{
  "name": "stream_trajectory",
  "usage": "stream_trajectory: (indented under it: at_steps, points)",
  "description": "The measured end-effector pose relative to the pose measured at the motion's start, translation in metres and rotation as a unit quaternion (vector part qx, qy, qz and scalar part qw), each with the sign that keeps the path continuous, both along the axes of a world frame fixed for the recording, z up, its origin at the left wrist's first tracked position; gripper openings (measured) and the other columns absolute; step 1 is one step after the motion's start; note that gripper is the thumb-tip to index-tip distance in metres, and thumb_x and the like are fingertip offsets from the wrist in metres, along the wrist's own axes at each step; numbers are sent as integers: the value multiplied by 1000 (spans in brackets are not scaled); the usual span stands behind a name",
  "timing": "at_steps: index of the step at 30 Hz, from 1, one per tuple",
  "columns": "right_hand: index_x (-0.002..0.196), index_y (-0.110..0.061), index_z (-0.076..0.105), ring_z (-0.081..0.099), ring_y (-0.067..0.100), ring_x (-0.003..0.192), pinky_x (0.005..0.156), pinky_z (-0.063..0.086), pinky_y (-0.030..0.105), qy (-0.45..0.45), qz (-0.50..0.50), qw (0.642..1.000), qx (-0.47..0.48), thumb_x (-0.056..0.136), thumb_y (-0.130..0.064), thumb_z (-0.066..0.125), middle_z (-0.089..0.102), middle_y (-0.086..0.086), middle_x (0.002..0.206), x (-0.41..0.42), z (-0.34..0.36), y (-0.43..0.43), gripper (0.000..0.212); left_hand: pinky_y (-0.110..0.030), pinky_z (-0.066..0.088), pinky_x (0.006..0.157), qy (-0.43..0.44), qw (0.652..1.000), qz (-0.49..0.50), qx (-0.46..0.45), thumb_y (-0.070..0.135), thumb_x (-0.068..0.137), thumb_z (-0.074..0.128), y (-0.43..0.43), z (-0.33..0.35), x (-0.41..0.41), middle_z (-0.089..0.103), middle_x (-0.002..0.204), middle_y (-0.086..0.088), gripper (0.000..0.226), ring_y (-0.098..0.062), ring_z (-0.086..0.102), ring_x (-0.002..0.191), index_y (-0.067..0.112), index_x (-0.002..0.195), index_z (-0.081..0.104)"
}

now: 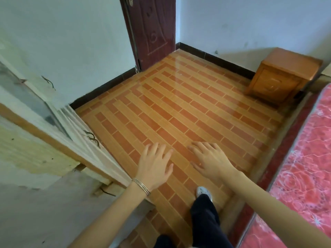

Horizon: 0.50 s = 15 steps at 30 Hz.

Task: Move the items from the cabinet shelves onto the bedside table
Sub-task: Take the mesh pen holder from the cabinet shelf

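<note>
The orange wooden bedside table [284, 72] stands at the far right against the wall, with nothing on its top that I can see. A pale cabinet [44, 126] with a glass-panelled door runs along the left edge, blurred; its shelves and any items on them are hidden. My left hand [155, 164], with thin bangles at the wrist, hovers over the tiled floor with its fingers spread and holds nothing. My right hand [208, 159] floats beside it, also with fingers spread and nothing in it.
A red patterned mattress [304, 167] fills the right edge. A dark red door [152, 31] stands at the back. Orange tiled floor [179, 104] lies between cabinet and bed. My foot in a white shoe [203, 192] steps on the tiles.
</note>
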State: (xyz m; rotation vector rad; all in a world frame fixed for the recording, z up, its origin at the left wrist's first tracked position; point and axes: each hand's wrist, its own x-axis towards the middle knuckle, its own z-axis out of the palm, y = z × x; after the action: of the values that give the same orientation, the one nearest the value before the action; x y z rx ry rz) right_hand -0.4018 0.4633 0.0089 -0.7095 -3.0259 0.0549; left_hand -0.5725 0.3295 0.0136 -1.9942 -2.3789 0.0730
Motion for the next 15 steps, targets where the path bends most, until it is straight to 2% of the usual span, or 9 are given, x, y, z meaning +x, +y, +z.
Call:
stream_trajectory:
  at_steps: [5,9,10,13,15]
  points:
    - [125,-19,54,63,25,101,83,50,40,-4,27,1000,3,82,-44,50,62,6,120,-18,6,91,50,-46,45,91,-19,998,65,-2,48,85,32,76,0,-12,63,117,-8,55,-28,56,109,20,123,59]
    - [126,-17,52,62,27,103,84,51,42,0,71,997,12,83,-42,55,61,8,123,-34,21,172,50,-49,34,103,-30,995,95,-2,49,91,34,142,10,-19,50,137,-9,54,-28,42,127,20,136,47]
    - [126,-16,52,63,27,102,84,51,43,1,84,996,16,83,-42,54,61,9,122,-39,24,190,49,-50,35,102,-27,994,106,8,49,91,33,157,14,-21,51,135,-9,54,-28,43,126,20,134,49]
    - [127,-16,50,62,28,103,84,52,44,-8,130,991,19,87,-47,34,61,9,122,-59,33,238,53,-49,43,94,-18,990,139,34,47,87,34,192,22,-31,60,122,-10,54,-30,52,115,18,125,57]
    - [128,-16,50,60,29,106,86,51,45,-11,157,987,20,87,-48,29,59,9,125,-76,38,260,56,-48,44,93,-18,985,164,47,47,87,35,205,26,-40,60,121,-9,53,-29,53,113,19,126,57]
